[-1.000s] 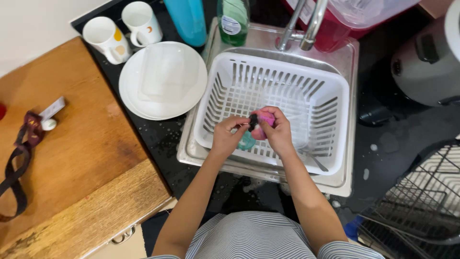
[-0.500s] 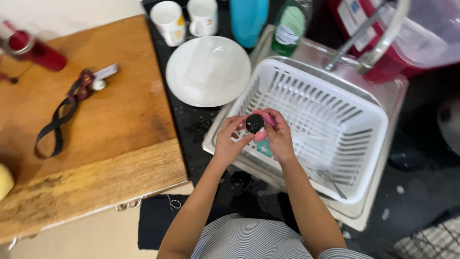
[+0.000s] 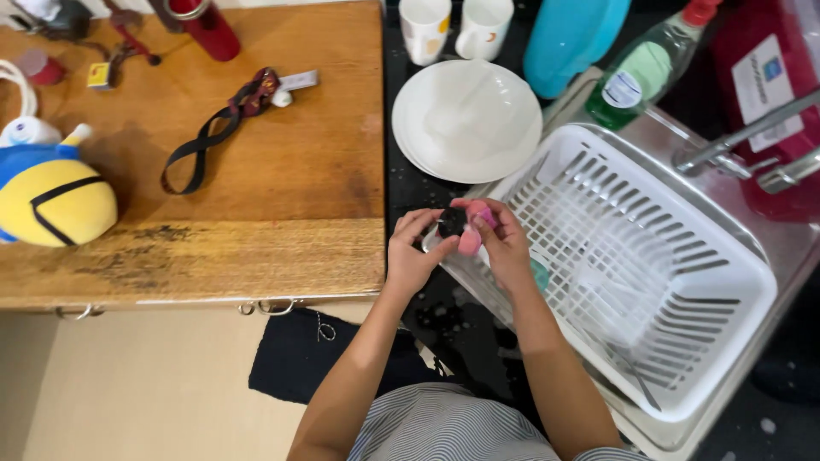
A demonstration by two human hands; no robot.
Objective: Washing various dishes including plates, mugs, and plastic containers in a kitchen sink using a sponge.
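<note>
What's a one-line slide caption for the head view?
Both hands, left hand and right hand, hold a small pink and black object at the white dish basket's corner.

- The small object (image 3: 472,229) held in the hands is pink, with a black round part (image 3: 452,223) at its near end.
- The slotted basket (image 3: 683,341) in the sink is white.
- The stacked plates (image 3: 466,119) are white.
- The two mugs (image 3: 454,26) are white with small coloured prints.
- The tall bottle (image 3: 571,32) is turquoise.
- The dish soap bottle (image 3: 642,75) is clear green with a red cap.
- The tabletop (image 3: 282,171) is warm brown wood with dark worn stains along its front edge.
- The strap (image 3: 213,132) is black and maroon.
- The round toy (image 3: 51,201) is yellow with a black band and blue top.
- The flask (image 3: 205,30) is red.
- The person's garment (image 3: 444,431) has fine grey-and-white stripes.
- The mat (image 3: 316,354) on the floor is dark navy.
</note>
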